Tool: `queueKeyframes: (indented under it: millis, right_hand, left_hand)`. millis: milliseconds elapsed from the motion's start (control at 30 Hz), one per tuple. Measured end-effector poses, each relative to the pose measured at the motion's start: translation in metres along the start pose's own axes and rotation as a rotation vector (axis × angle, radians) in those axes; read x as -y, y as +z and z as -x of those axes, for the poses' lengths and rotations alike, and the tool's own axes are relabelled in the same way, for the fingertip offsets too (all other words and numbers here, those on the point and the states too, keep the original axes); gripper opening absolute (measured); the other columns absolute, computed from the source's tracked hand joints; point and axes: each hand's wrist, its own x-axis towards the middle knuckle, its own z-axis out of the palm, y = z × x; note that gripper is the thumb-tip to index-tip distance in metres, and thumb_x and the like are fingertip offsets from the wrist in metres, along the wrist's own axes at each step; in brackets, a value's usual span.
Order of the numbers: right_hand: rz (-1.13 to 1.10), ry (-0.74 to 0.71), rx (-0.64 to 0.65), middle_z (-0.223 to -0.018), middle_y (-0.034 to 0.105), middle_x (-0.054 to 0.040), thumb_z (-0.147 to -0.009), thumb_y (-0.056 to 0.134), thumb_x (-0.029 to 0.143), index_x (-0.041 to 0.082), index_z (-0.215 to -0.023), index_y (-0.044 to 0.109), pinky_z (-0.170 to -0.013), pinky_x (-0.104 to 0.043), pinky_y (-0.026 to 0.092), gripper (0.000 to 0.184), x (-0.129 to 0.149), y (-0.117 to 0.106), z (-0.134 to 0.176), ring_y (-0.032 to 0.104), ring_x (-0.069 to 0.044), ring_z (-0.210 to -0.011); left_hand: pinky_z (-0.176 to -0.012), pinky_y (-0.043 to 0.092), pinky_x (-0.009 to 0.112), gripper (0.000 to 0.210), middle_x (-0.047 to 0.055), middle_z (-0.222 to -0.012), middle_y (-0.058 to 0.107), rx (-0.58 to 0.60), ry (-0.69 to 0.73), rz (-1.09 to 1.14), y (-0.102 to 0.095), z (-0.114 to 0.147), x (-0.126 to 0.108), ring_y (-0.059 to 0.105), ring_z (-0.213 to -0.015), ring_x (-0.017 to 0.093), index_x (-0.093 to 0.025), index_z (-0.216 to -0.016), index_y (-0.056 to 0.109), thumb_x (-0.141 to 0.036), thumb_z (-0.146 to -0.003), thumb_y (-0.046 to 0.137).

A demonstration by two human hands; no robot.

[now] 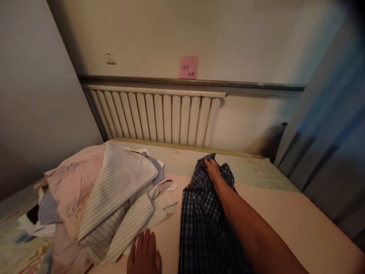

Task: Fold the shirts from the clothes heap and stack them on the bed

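A dark blue plaid shirt (196,213) lies lengthwise in front of me on a pink sheet (273,213). My right hand (211,167) has its fingers closed on the bunched cloth at the shirt's far end, and the forearm crosses over the shirt's right side. Low in the view, my left hand (144,253) rests palm down with fingers stretched out and holds nothing. Just beyond its fingertips lies a light striped cloth (122,186), part of a loose heap. The shirt's near end runs out of view.
Left of the shirt, the heap also has a pink garment (78,182) and several other clothes. A patterned cover (251,171) shows past the sheet. A white radiator (154,114) stands against the wall, below a pink note (188,67). Blue-grey curtains (327,133) hang at right.
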Motion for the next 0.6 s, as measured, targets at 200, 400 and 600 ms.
queueKeyframes:
  millis: [200,400,600]
  right_hand:
    - [-0.008,0.055,-0.117,-0.119,0.066,-0.0085,-0.079,0.059,0.030,0.019,-0.133,0.049,-0.093,-0.032,0.049,0.056,-0.010,-0.013,0.017,0.064,-0.019,-0.107]
    - [0.154,0.241,-0.258,-0.104,0.070,-0.0118,-0.076,0.052,0.028,0.016,-0.115,0.062,-0.098,-0.039,0.042,0.042,-0.067,-0.110,0.116,0.063,-0.026,-0.106]
    - [0.174,0.403,-0.245,-0.072,0.068,-0.0076,-0.070,0.048,0.037,0.021,-0.071,0.064,-0.079,-0.036,0.047,0.023,-0.100,-0.170,0.253,0.065,-0.027,-0.081]
  left_hand:
    - [-0.105,0.034,0.049,0.047,0.012,-0.133,0.060,0.018,-0.029,-0.004,-0.008,-0.004,-0.006,0.049,-0.126,0.030,-0.013,-0.124,0.062,-0.026,-0.084,0.041]
    - [-0.104,0.035,0.049,0.049,0.015,-0.135,0.058,0.041,-0.007,-0.012,-0.023,-0.010,-0.010,0.045,-0.128,0.032,-0.008,-0.126,0.060,-0.026,-0.085,0.040]
    - [-0.108,0.029,0.048,0.046,0.016,-0.136,0.056,0.069,-0.007,-0.010,-0.035,-0.011,-0.013,0.042,-0.131,0.031,-0.009,-0.127,0.057,-0.024,-0.088,0.039]
